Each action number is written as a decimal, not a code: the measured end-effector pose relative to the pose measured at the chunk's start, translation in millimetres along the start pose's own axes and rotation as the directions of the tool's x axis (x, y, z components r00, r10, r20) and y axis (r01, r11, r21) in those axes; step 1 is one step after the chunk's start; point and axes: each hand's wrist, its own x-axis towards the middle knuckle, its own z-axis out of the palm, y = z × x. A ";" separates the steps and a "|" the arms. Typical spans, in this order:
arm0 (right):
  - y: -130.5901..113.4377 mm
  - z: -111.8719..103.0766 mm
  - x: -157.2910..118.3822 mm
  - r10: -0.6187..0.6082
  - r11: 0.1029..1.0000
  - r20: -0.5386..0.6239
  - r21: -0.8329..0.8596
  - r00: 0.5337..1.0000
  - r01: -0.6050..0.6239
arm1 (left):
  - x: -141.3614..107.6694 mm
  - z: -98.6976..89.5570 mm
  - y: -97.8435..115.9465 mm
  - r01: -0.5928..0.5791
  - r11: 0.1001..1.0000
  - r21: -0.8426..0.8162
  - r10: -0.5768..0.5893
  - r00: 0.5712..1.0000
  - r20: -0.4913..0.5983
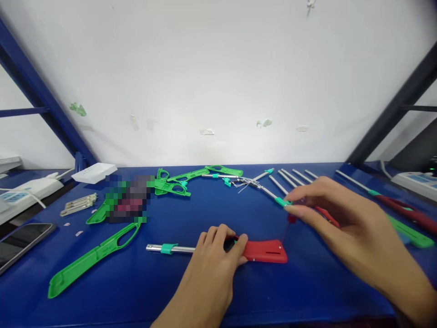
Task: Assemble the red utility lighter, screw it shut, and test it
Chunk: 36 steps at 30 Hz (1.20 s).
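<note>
My left hand [215, 255] grips a red plastic handle [265, 251] lying flat on the blue table, fingers over its dark opening and thumb along its near side. From the handle's left end runs a metal tube [184, 249] with a teal clip [167, 248]. My right hand [327, 218] is closed in a pinch above the handle's right end. Between its thumb and fingers is a small screwdriver [291, 219], its red grip mostly hidden. The thin shaft slants down to a small screw point [280, 247] near the handle's corner.
Green handle halves [92, 257] lie left and at the back. A phone [23, 243], small metal parts [79, 204] and a white box [94, 172] are on the left. Several metal tubes [278, 184] lie behind my right hand, with a dark red handle [406, 210] at far right.
</note>
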 end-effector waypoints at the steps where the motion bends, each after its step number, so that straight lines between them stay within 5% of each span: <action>1: 1.3 -3.8 -2.2 0.007 1.000 0.000 -0.010 1.000 -0.007 | -0.1 1.5 -0.6 -0.006 1.000 -0.001 0.006 1.000 -0.001; 9: 5.6 -23.0 -13.5 0.075 0.995 0.145 0.047 0.986 -0.083 | 1.9 5.2 -2.3 -0.034 0.999 0.009 0.034 0.999 -0.009; 16: 2.5 0.1 -9.7 0.100 0.991 -0.148 -0.070 0.984 -0.111 | 2.6 3.3 -3.6 -0.049 0.999 0.020 0.050 0.998 -0.038; 23: 2.9 -21.5 -13.2 0.049 0.998 0.100 -0.030 0.994 -0.046 | 2.5 4.2 -4.2 -0.064 0.997 0.043 0.066 0.997 -0.047; 29: -8.8 -16.6 -9.6 0.088 0.994 0.030 -0.065 0.996 -0.086 | 2.4 1.9 -3.8 -0.070 0.996 0.047 0.072 0.996 -0.043; 36: -3.8 -24.5 -9.8 0.041 0.999 0.145 -0.034 0.989 -0.036 | 1.6 5.0 -5.2 -0.077 0.996 0.041 0.080 0.995 -0.061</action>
